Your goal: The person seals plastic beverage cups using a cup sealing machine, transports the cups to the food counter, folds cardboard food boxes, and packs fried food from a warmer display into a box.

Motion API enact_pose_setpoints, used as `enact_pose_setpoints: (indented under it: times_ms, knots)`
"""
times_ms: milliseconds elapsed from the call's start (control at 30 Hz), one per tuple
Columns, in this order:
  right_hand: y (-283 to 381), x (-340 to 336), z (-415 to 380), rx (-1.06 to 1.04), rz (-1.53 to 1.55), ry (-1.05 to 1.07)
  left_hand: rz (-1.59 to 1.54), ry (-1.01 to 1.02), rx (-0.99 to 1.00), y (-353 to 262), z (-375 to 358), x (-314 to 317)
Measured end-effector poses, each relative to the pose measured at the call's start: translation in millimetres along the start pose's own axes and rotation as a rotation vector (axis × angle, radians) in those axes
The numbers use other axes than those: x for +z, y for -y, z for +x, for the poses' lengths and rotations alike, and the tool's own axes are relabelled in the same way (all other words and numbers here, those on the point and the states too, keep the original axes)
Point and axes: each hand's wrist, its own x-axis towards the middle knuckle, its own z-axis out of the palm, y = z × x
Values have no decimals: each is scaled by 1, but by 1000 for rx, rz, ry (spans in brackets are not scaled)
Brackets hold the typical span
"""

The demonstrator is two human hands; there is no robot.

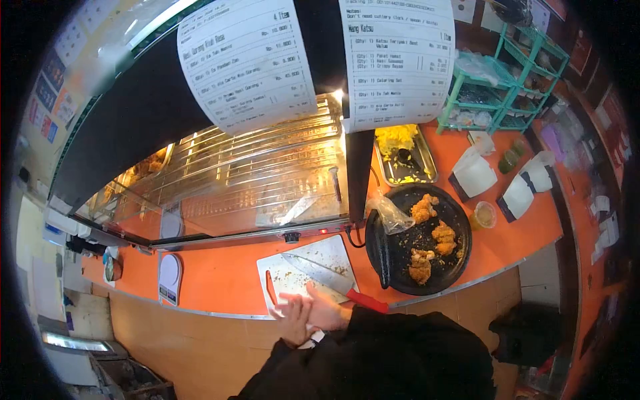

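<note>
My left hand [291,323] and my right hand [327,309] meet at the front edge of a white cutting board [333,248]. They touch and partly overlap, with fingers stretched out, and I see nothing held in either. A knife with a red handle [367,301] lies across the board beyond them, its blade [313,270] pointing to the far left. Brown crumbs are scattered over the board. Something small and white [313,339] shows near my left wrist; I cannot make out what it is.
Right of the board, a black round tray [433,283] holds fried chicken pieces [424,208] and a plastic bag [390,215]. Behind stands a lit glass display warmer [267,167]. Two printed receipts [400,67] hang in front. A scale [170,277] sits left; paper boxes [475,177] stand right.
</note>
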Motion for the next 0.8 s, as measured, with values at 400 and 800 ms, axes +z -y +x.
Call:
enact_pose_setpoints:
  times_ms: [400, 800]
  knots:
    - [40, -1, -19, -106, -147, -106, 176, 87, -702, 48, -62, -40]
    - [16, 2, -15, 54, -209, -258, -99, 192, -897, -3, -102, -4]
